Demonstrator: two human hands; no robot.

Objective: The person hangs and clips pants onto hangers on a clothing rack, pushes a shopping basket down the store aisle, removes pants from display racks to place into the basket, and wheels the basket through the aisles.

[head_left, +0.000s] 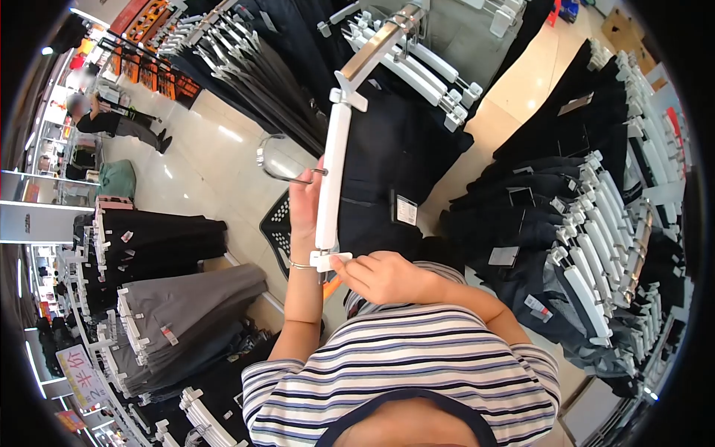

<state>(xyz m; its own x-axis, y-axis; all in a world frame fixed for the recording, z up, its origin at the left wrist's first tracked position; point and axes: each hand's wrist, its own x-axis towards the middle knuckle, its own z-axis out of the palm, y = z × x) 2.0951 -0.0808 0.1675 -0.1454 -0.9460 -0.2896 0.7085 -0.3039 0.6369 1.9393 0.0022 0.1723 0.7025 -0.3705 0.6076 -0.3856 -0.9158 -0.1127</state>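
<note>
A white clip hanger [332, 179] stands lengthwise in front of the body, its metal hook [279, 177] turned to the left. Dark trousers [372, 171] with a paper tag [406, 210] lie along its right side. My left hand [304, 205] is closed round the hanger from behind, near the base of the hook. At the hanger's near end, my right hand [383, 277] pinches the white clip [330, 261] between thumb and fingers. Part of my left fingers is hidden behind the hanger.
A metal rack arm [380, 45] with white hangers is ahead. Racks of dark trousers [521, 186] stand on the right, grey trousers [182, 298] on the left. A black basket [277, 227] sits beyond my left wrist. A person [115, 123] stands far left.
</note>
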